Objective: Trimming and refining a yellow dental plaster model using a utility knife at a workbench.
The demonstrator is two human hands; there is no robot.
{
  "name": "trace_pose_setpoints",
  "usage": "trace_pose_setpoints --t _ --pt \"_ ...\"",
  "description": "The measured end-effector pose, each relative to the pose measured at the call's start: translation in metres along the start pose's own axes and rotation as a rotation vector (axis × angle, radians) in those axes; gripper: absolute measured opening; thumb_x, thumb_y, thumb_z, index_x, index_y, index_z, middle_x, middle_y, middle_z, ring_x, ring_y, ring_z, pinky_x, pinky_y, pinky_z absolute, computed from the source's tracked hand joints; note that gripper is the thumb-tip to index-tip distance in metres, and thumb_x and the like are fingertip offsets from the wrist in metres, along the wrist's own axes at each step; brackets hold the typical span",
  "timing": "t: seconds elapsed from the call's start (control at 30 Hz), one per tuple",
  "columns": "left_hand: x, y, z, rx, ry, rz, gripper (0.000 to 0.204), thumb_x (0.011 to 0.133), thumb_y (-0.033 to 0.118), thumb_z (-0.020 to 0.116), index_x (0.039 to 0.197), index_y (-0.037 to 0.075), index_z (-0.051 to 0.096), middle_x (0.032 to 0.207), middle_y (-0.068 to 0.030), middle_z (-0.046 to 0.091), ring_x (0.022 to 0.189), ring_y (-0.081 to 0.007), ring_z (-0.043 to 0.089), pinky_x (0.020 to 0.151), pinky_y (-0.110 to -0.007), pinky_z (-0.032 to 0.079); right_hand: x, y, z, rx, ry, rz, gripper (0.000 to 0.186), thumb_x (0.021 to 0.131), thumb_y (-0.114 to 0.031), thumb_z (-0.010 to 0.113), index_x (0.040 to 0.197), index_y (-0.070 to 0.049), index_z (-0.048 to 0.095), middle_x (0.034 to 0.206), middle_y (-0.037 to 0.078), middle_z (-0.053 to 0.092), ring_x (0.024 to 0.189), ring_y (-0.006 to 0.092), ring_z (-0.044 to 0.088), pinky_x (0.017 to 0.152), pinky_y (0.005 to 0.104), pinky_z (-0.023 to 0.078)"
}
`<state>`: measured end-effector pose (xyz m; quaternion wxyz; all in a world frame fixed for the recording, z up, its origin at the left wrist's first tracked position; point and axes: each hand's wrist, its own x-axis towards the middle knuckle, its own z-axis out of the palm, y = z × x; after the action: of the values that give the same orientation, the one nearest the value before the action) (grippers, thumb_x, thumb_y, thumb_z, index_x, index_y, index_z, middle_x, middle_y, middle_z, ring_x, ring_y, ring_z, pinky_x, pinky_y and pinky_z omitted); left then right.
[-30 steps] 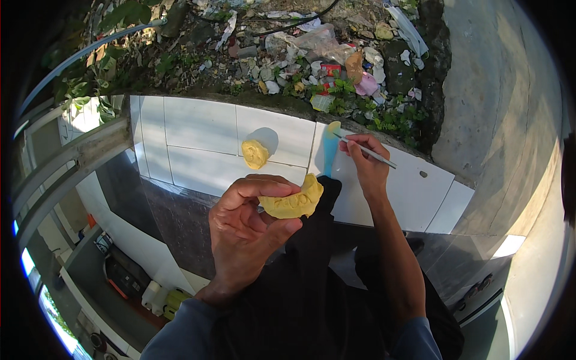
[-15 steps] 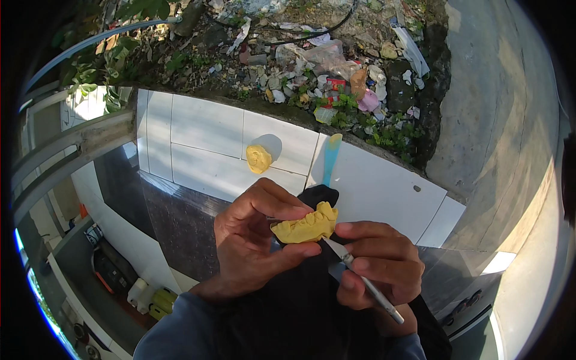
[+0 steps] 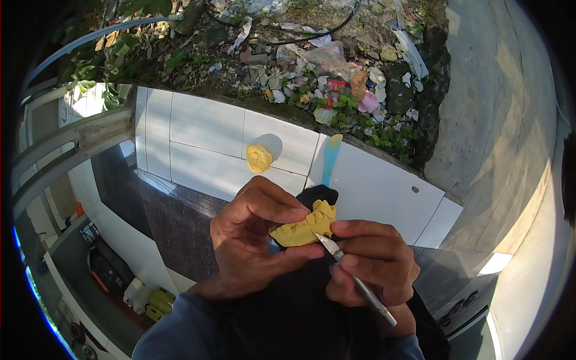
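A yellow plaster dental cast [image 3: 304, 231] with a row of tooth shapes is pinched between the thumb and fingers of my left hand [image 3: 255, 225]. My right hand [image 3: 381, 261] grips a silver craft knife [image 3: 362, 287] like a pen. The knife's blade tip touches the front face of the cast, near its right end. My right index fingertip rests against the cast's right end. Beyond my hands, a second rounded yellow plaster piece [image 3: 258, 158] lies on the white tiled ledge [image 3: 207, 162]. A light-blue spatula [image 3: 330, 161] with a yellow-stained tip lies to its right.
A black rounded object [image 3: 318, 195] sits just behind the cast. Past the ledge lies rubble with litter and plants [image 3: 336, 84]. A concrete wall [image 3: 492, 108] rises on the right. Lower left, a metal railing [image 3: 72, 144] stands near a green-yellow item [image 3: 159, 303] on a shelf.
The knife tip has moved left and up, from the cast's lower right edge onto its front face. My right hand has shifted slightly left, and the cast has tilted a little.
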<state>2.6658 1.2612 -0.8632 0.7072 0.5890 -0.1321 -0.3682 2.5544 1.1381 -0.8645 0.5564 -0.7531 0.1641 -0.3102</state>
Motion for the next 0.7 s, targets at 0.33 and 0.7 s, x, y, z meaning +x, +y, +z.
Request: trace_pose_setpoints --t 0.33,0.7 --pt "-0.0003 -0.0014 -0.0025 -0.013 0.0 -0.002 0.04 0.062 -0.007 0.083 0.094 0.0 0.061 0.101 -0.011 0.055 0.094 -0.0152 0.059 0.085 -0.028 0.052 0.0003 0.0006 0.0034 -0.012 -0.003 -0.005 0.024 0.068 0.0 0.076 0.087 -0.004 0.061 0.081 0.009 0.066 0.085 0.0276 0.07 0.064 0.0283 0.058" --pt "-0.0004 -0.0013 -0.0019 -0.016 -0.001 -0.005 0.039 0.062 -0.007 0.083 0.094 -0.001 0.061 0.101 -0.0115 0.055 0.095 -0.0153 0.059 0.084 -0.027 0.053 -0.0004 0.0001 0.0033 -0.018 -0.005 -0.009 0.027 0.067 0.001 0.076 0.088 -0.004 0.061 0.082 0.009 0.066 0.086 0.0274 0.07 0.063 0.0285 0.058"
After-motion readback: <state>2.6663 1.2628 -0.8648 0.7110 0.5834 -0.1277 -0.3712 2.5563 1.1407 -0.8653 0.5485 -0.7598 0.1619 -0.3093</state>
